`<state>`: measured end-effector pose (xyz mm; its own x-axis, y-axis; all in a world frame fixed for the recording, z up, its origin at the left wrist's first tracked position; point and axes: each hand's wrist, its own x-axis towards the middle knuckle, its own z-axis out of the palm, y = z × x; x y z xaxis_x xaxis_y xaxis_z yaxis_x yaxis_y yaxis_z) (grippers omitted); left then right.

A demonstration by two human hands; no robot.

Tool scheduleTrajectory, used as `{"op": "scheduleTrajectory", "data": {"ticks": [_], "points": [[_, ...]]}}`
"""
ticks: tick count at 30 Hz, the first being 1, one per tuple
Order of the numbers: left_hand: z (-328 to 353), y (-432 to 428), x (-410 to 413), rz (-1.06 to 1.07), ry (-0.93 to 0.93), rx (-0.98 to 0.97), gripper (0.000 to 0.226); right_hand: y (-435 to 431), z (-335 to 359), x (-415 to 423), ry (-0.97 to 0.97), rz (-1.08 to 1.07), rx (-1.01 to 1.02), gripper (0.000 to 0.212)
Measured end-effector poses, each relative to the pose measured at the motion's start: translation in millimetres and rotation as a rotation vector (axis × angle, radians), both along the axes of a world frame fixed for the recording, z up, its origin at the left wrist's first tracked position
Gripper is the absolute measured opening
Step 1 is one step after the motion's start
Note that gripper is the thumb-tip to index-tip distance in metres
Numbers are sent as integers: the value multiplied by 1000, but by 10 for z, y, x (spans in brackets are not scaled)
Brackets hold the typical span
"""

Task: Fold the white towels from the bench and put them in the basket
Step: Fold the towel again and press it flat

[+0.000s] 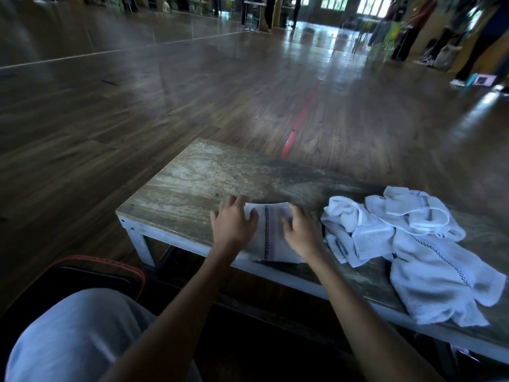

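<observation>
A folded white towel (271,232) with a dark stitched stripe lies on the worn wooden bench (192,183), near its front edge. My left hand (232,221) rests flat on the towel's left side, fingers spread. My right hand (301,232) presses on its right side, fingers bent over the cloth. To the right lies a loose heap of white towels (407,249), unfolded and crumpled, one hanging over the bench's front edge. A dark basket with a red-brown rim (115,267) sits on the floor at the lower left, mostly hidden by my knee.
My knee in light trousers (77,334) fills the lower left. The bench's left half is bare wood. Beyond it stretches a dark wooden floor with a red line (300,119). People and chairs (413,37) stand far back at the right.
</observation>
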<state>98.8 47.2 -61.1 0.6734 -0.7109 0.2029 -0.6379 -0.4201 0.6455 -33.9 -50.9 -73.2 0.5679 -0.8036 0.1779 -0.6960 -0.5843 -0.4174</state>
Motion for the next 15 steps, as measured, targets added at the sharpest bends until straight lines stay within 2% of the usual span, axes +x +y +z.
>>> {"op": "scheduleTrajectory", "data": {"ticks": [3, 5, 7, 15], "points": [[6, -243, 334, 58, 114, 183, 40, -252, 71, 33, 149, -79, 32, 42], [-53, -261, 481, 23, 155, 201, 18, -439, 80, 90, 148, -74, 90, 25], [-97, -240, 555, -23, 155, 161, 7, -543, 105, 129, 109, -53, 172, 16], [-219, -169, 657, 17, 200, -29, 14, -603, 303, 228, -95, -9, 255, 13]]}}
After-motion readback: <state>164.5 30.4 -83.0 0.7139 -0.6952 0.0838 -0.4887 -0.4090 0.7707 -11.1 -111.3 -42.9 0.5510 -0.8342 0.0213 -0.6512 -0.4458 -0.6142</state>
